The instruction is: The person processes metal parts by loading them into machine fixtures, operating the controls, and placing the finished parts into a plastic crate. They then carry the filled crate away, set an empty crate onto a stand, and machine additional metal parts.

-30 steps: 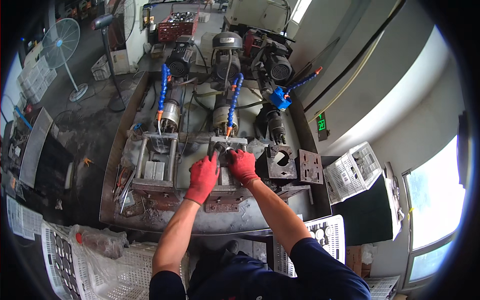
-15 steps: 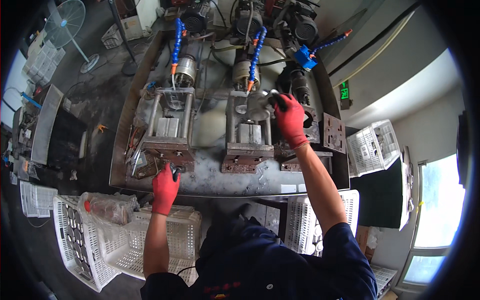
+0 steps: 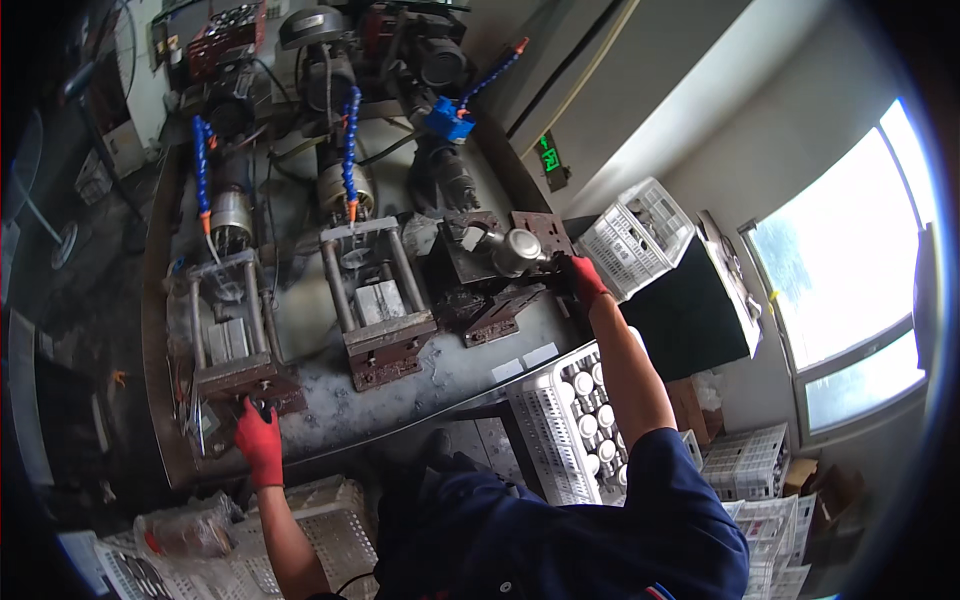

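My right hand (image 3: pixel 587 280), in a red glove with dark fingertips, is closed on one end of a shiny metal part with a round cup-like body (image 3: pixel 517 252). The part is over the right-hand machine's rusty fixture (image 3: pixel 468 258); I cannot tell whether it touches. At the left, my gloved left hand (image 3: pixel 260 442) has curled fingers against the front of the left clamping fixture (image 3: pixel 245 380). What those fingers grip is hidden. Between them stands the middle clamping fixture (image 3: pixel 392 340), with a pale metal block (image 3: pixel 380 302) between its two rods.
Blue coolant hoses (image 3: pixel 351 150) hang over the spindles. A metal tray rim (image 3: pixel 160 400) surrounds the machines. A white crate (image 3: pixel 540 440) of round metal parts stands by my right arm; another crate (image 3: pixel 635 240) sits beyond the right hand. Plastic-wrapped goods (image 3: pixel 190 530) lie lower left.
My right hand has carried the metal part from beside the middle fixture to the right-hand one. The view has swung right, while my left hand stays at the left fixture's front.
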Motion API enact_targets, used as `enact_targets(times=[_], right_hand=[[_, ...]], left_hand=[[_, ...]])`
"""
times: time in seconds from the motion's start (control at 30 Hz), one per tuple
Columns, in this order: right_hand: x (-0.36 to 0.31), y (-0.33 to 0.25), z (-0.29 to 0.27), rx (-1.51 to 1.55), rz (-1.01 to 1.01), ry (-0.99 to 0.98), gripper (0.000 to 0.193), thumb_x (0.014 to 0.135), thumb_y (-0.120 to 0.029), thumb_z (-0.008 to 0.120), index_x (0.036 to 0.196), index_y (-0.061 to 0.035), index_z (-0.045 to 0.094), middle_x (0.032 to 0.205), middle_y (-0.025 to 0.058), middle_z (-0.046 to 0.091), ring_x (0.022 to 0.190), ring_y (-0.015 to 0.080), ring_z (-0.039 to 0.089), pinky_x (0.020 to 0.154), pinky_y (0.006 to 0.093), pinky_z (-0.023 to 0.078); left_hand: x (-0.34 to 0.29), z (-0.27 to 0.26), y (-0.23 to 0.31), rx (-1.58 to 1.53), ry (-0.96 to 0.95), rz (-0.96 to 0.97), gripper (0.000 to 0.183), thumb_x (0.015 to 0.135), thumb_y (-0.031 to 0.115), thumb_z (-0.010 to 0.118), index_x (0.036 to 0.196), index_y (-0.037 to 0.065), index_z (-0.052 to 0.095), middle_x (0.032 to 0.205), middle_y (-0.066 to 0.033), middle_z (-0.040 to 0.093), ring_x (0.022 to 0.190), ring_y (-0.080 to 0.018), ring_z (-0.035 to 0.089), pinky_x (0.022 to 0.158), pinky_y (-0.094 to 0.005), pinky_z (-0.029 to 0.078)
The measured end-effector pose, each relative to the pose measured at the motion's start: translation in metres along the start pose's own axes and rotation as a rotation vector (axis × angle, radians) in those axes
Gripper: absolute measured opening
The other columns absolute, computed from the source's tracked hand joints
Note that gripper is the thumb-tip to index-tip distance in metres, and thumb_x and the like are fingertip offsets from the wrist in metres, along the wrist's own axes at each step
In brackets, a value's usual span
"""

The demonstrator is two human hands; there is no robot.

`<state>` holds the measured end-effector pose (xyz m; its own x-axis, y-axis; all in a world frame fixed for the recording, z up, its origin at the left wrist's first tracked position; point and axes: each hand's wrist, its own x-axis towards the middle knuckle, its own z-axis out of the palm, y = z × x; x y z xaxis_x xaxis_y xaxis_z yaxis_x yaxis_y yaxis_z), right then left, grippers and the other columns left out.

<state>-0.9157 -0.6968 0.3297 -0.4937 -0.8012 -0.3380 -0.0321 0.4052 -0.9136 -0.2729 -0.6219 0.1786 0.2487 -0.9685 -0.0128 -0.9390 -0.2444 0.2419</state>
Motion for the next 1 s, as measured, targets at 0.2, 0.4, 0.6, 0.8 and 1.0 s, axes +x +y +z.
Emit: enact_targets(times=[0.2, 0.4, 0.6, 0.8, 1.0], right_hand=[[-0.045, -0.018, 0.014, -1.028, -0.577, 0.541, 0.028, 0.093, -0.032, 0.059, 0.088, -0.0055, 0.067, 0.074, 0.0159, 0.069, 0.075, 0.0343, 0.07, 0.065, 0.0414, 0.055], [-0.038, -0.059, 0.04, -1.128, -1.202, -0.002, 0.049, 0.079, -0.032, 0.07, 0.124, -0.0141, 0.062, 0.127, 0.0155, 0.06, 0.108, 0.0357, 0.062, 0.089, 0.0435, 0.052], [0.001, -0.062, 0.048, -1.295, -0.884, -0.258, 0.066, 0.073, -0.037, 0.074, 0.132, -0.0149, 0.057, 0.123, 0.0156, 0.059, 0.111, 0.0353, 0.061, 0.091, 0.0437, 0.051], [0.0, -0.069, 0.05, -1.334, -0.681, -0.057, 0.068, 0.072, -0.038, 0.075, 0.134, -0.0184, 0.056, 0.118, 0.0173, 0.059, 0.108, 0.036, 0.061, 0.088, 0.0455, 0.051], [0.006, -0.061, 0.031, -1.447, -1.159, -0.382, 0.063, 0.072, -0.029, 0.073, 0.133, -0.0236, 0.057, 0.12, 0.0148, 0.059, 0.111, 0.0364, 0.06, 0.083, 0.0466, 0.053]], left_hand=[[-0.003, -0.004, 0.0, 0.008, -0.015, 0.016, 0.058, 0.084, 0.032, 0.074, 0.131, 0.007, 0.053, 0.098, -0.0194, 0.069, 0.091, -0.0377, 0.067, 0.077, -0.0483, 0.053], [-0.008, -0.015, 0.008, 0.002, -0.012, 0.012, 0.064, 0.083, 0.032, 0.074, 0.137, 0.008, 0.049, 0.103, -0.0195, 0.069, 0.095, -0.0376, 0.066, 0.079, -0.0476, 0.053], [-0.023, -0.03, 0.009, 0.019, -0.05, -0.047, 0.065, 0.084, 0.029, 0.074, 0.137, 0.006, 0.047, 0.115, -0.0207, 0.066, 0.104, -0.0375, 0.065, 0.085, -0.0461, 0.052], [-0.067, -0.057, 0.021, 0.002, 0.166, -0.04, 0.062, 0.085, 0.024, 0.073, 0.137, 0.002, 0.048, 0.121, -0.0232, 0.063, 0.109, -0.0388, 0.062, 0.091, -0.0466, 0.05], [-0.135, -0.052, 0.079, -0.28, 0.161, 0.22, 0.05, 0.086, 0.021, 0.071, 0.13, 0.001, 0.056, 0.115, -0.0244, 0.065, 0.102, -0.0387, 0.066, 0.087, -0.0443, 0.051]])
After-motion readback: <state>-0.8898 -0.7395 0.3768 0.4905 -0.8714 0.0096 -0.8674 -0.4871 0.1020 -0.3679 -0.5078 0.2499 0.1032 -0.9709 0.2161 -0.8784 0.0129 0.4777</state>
